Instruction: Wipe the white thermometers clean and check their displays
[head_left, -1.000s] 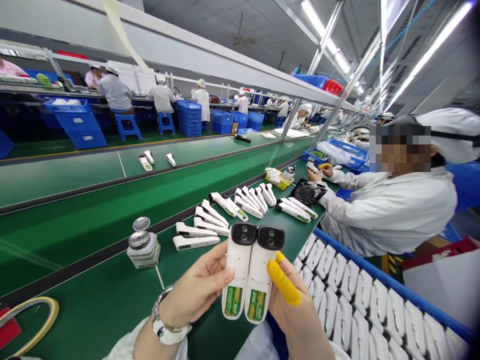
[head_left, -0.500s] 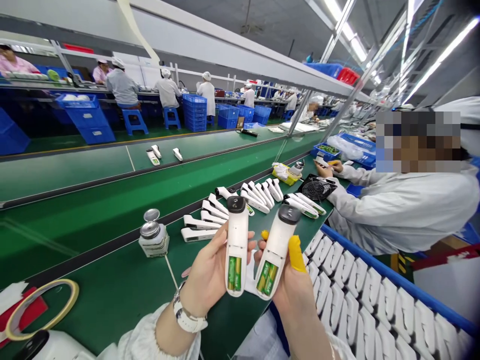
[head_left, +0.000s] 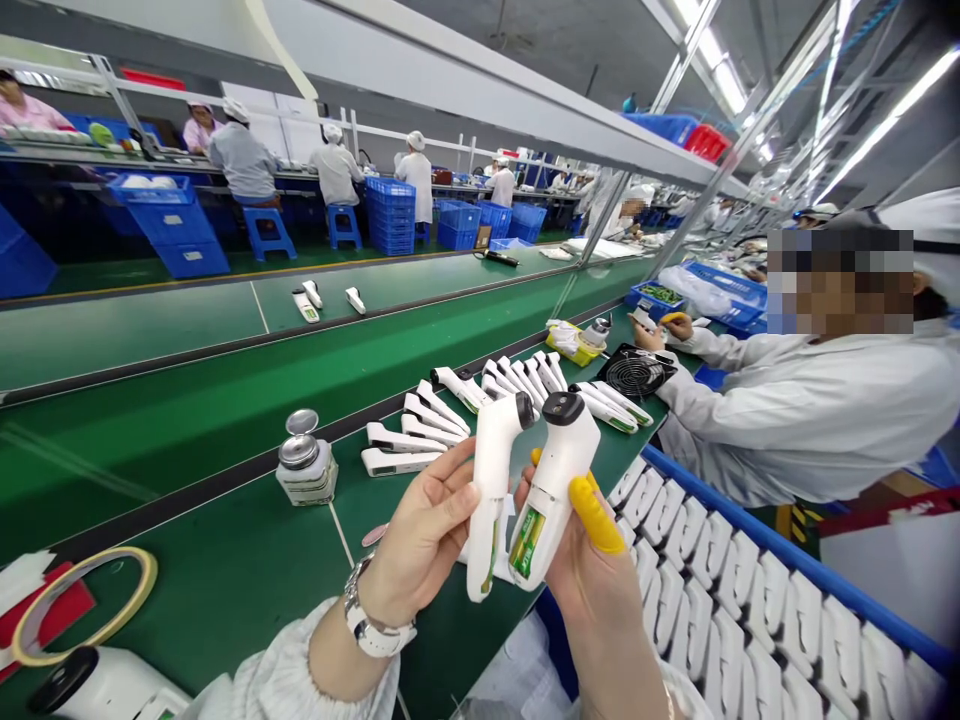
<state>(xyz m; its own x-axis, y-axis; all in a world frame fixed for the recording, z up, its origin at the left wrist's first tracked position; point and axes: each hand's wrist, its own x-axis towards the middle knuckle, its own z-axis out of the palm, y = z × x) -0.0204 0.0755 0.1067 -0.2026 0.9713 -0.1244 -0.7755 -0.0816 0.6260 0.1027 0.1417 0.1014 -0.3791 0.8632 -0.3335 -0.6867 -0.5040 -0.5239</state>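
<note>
Between thumb and fingers, my left hand (head_left: 429,535) grips a white infrared thermometer (head_left: 491,480), turned side-on with its black head pointing right. My right hand (head_left: 592,560), with yellow covers on some fingers, is wrapped round a second white thermometer (head_left: 555,470). Its open battery bay faces me and shows green batteries (head_left: 529,540). Only a sliver of green shows in the left one's bay. Both thermometers are upright, side by side above the bench edge. Beyond them, several more thermometers (head_left: 409,430) lie in a row on the green bench (head_left: 247,580).
A blue crate (head_left: 885,625) of white thermometers stands at lower right. A pump bottle (head_left: 306,470), a tape roll (head_left: 82,605) and another thermometer (head_left: 112,685) are on the left. A black fan (head_left: 636,371) and yellow tray (head_left: 571,345) sit near a co-worker (head_left: 810,390) handling a white piece.
The left thermometer has turned from battery bay facing me to nearly side-on. The right one has turned slightly, its head now angled left. Both stay in my hands.
</note>
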